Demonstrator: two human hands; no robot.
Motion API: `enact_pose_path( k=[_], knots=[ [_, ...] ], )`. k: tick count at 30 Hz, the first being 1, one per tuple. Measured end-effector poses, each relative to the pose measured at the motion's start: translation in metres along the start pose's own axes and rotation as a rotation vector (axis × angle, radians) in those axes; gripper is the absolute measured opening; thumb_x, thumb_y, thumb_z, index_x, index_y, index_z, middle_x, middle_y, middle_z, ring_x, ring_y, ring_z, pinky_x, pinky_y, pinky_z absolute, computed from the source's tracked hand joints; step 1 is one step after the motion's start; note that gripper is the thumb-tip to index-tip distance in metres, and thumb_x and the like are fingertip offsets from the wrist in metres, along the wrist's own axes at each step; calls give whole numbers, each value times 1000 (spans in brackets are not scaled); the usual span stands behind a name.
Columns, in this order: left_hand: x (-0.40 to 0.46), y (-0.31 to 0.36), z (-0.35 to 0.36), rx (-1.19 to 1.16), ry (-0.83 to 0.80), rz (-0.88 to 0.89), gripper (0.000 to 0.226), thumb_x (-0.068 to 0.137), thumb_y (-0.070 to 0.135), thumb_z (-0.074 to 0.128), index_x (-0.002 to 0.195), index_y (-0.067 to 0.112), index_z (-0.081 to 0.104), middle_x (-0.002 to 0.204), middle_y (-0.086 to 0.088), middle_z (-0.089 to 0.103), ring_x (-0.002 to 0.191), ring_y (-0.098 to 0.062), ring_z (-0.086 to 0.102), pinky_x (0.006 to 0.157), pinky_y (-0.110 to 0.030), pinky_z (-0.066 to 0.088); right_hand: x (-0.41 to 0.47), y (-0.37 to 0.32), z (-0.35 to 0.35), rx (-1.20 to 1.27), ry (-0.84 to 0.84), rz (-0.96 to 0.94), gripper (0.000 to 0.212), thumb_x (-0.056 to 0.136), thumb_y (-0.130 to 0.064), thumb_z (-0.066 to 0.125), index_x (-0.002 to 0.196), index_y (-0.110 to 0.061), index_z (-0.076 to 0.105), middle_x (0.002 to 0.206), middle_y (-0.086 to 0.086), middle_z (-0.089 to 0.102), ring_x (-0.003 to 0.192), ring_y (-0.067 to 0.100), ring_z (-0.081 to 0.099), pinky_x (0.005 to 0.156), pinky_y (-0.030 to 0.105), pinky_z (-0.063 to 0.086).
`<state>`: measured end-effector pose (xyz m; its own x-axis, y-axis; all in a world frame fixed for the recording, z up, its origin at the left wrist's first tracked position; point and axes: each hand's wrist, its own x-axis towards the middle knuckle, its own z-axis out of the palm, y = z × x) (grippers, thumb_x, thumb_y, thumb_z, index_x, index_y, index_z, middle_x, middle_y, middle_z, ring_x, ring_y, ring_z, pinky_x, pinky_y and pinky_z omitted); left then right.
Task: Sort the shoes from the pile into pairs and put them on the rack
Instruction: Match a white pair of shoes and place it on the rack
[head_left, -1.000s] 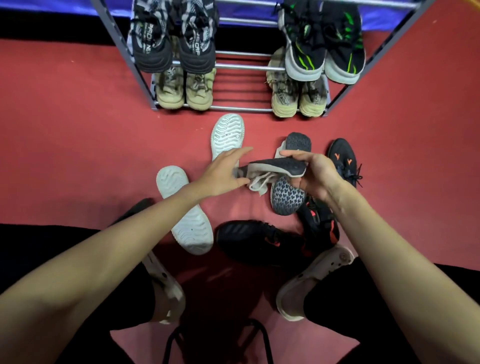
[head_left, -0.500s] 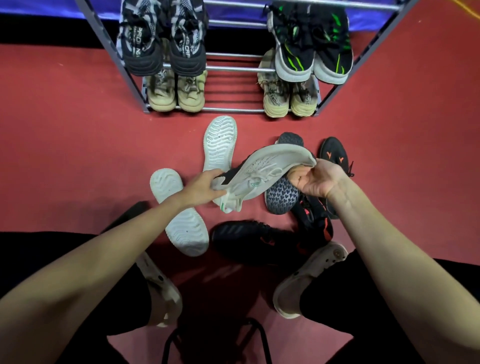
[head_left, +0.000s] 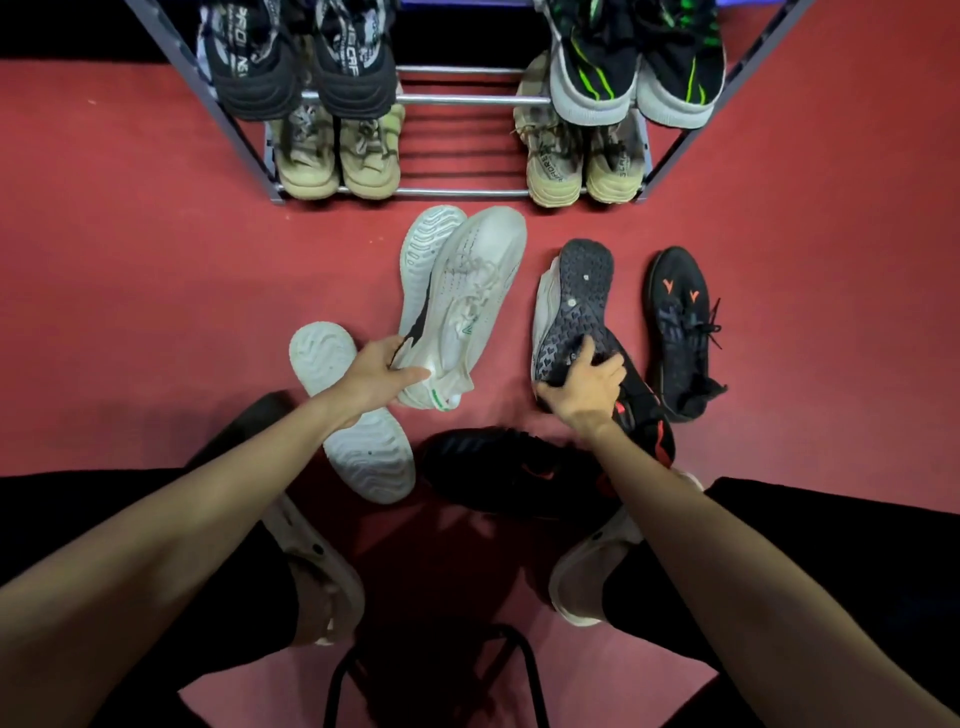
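Note:
My left hand (head_left: 378, 375) grips a white sneaker (head_left: 467, 306) by its heel, toe pointing toward the rack. My right hand (head_left: 584, 384) grasps a second white sneaker (head_left: 574, 306) that lies sole-up, showing a dark grey tread. Two white shoes lie sole-up on the floor: one (head_left: 423, 244) under the held sneaker, another (head_left: 353, 415) by my left wrist. Black shoes with orange marks lie at the right (head_left: 678, 327), under my right hand (head_left: 641, 410), and in front of me (head_left: 498, 470). The metal rack (head_left: 462, 193) holds several pairs.
The red carpet (head_left: 130, 286) spreads to both sides of the pile. On the rack, black-grey shoes (head_left: 291, 62) and black-green shoes (head_left: 634, 67) sit above beige pairs (head_left: 337, 156), (head_left: 576, 161). My feet wear light clogs (head_left: 587, 571). A black stool frame (head_left: 431, 675) stands below me.
The white sneaker passed from both hands to my left hand alone and turned upright, toe toward the rack. My right hand let go and dropped onto the sole-up sneaker on the floor.

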<state>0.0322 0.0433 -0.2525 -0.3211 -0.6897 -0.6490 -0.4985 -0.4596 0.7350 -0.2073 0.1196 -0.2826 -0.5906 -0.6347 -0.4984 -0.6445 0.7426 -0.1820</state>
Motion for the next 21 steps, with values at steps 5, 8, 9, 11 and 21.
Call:
enact_pose_path(
  k=[5, 8, 9, 11, 21],
  knots=[
    [-1, -5, 3, 24, 28, -34, 37, 87, 7, 65, 123, 8, 55, 108, -6, 65, 100, -20, 63, 80, -29, 55, 2, -6, 25, -79, 65, 26, 116, 65, -51, 79, 150, -15, 9, 148, 37, 12, 136, 47, 22, 111, 50, 24],
    [-3, -3, 5, 15, 39, -31, 37, 87, 8, 65, 123, 7, 55, 107, -5, 64, 98, -18, 61, 80, -28, 53, 6, -9, 20, -33, 53, 87, 115, 62, -47, 81, 149, -20, 10, 148, 32, 17, 132, 46, 30, 109, 51, 26],
    [-2, -2, 5, 18, 43, -30, 37, 86, 8, 66, 122, 7, 55, 107, -5, 65, 98, -18, 62, 83, -30, 52, 6, -10, 15, 18, 66, 103, 113, 61, -48, 81, 148, -20, 13, 145, 30, 21, 129, 46, 32, 108, 52, 27],
    [-1, 2, 4, 19, 45, -15, 37, 86, 8, 66, 122, 7, 56, 107, -5, 65, 99, -17, 62, 86, -30, 50, 3, -13, 1, 140, 143, 84, 101, 60, -48, 76, 143, -20, 25, 137, 26, 31, 122, 44, 40, 106, 52, 29],
    [-1, 20, 3, -119, 119, -64, 30, 88, 6, 61, 116, 10, 52, 108, -9, 61, 102, -23, 60, 82, -39, 55, -12, -23, -113, 385, 613, -167, 41, 75, -52, 58, 98, -19, 66, 96, 3, 70, 91, 31, 64, 70, 34, 44]
  ],
)
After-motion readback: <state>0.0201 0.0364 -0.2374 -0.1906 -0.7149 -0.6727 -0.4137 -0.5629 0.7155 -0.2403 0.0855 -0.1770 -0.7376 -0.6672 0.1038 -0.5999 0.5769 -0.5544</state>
